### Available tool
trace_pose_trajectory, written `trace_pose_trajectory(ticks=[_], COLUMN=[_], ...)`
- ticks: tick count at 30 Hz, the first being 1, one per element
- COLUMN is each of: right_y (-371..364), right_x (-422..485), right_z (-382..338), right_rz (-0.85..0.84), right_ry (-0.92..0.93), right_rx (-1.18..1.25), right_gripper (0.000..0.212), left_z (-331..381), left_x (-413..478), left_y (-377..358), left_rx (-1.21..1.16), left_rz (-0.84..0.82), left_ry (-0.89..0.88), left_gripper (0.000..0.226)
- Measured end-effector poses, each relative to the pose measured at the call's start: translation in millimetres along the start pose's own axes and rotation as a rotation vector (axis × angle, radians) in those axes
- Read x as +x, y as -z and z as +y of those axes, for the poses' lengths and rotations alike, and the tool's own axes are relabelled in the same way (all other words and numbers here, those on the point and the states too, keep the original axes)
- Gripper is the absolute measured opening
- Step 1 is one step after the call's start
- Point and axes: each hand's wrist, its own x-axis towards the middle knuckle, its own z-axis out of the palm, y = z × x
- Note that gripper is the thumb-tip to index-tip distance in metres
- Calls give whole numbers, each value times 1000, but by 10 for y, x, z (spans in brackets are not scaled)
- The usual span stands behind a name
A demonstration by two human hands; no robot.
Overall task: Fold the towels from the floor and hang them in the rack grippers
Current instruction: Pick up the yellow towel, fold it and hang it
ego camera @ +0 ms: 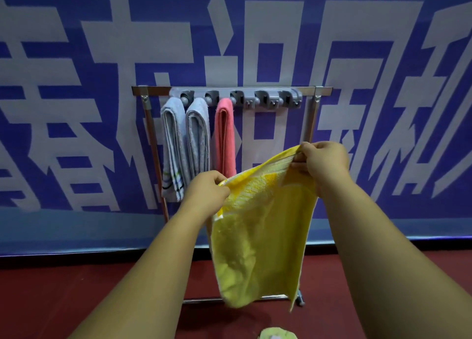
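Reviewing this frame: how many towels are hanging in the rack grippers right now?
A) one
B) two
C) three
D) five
C. A striped grey towel, a second grey towel and a pink towel hang from the gripper strip. The yellow towel is not hung: the left hand and the right hand pinch its top edge.

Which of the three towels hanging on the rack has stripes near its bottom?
The leftmost grey towel: dark and green stripes cross its lower end. The middle grey towel and the pink towel show none.
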Motion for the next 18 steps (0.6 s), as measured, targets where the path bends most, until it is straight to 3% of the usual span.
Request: trace_pose_trajectory(ticks=[5,8,10,14,18], right_y=[20,-36,-73,-62,-34], right_x=[-106,-195,-222,-145,-91], right_z=[158,311,395,491,559], right_rz=[-41,-75,-71,-36,-10], right_ry=[-55,-25,-28,-37,-46], right_rx=[-14,-74,-17,43,44], right_gripper=[6,15,8,16,16], left_z=[-96,-65,-77,-208,-283], left_x=[-83,-166,-201,-209,-179], left_y=[-19,-123,-188,-173,-82], left_rx=[-328,-492,-592,-492,-447], left_rz=[-36,-31,-72,-164,-223], left_ry=[72,110,153,104,125], left_gripper=[24,20,14,38,37])
